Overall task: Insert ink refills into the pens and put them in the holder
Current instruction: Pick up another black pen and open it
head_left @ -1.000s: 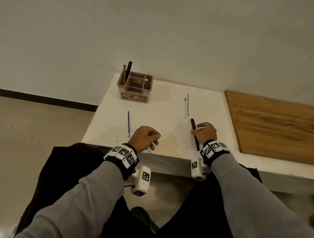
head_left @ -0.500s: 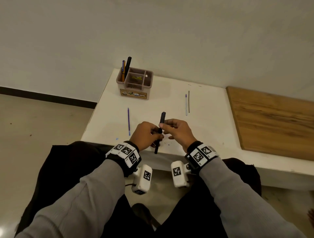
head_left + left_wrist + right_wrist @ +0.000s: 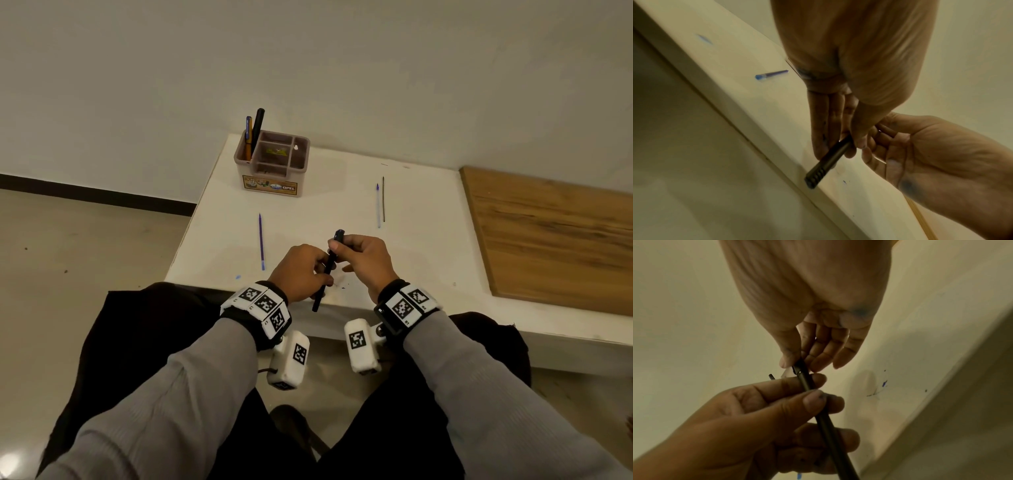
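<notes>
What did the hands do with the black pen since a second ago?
The right hand lifted the black pen off the white table and brought it leftward to the middle, where the left hand took hold too. Now both grip it. The purple refill, the two refills further right and the holder stayed put.

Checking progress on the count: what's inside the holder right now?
Two pens stand in the holder's back-left compartment: one black, one blue and orange. The middle one holds something small that can't be identified. The compartment floors are mostly hidden by the walls.
</notes>
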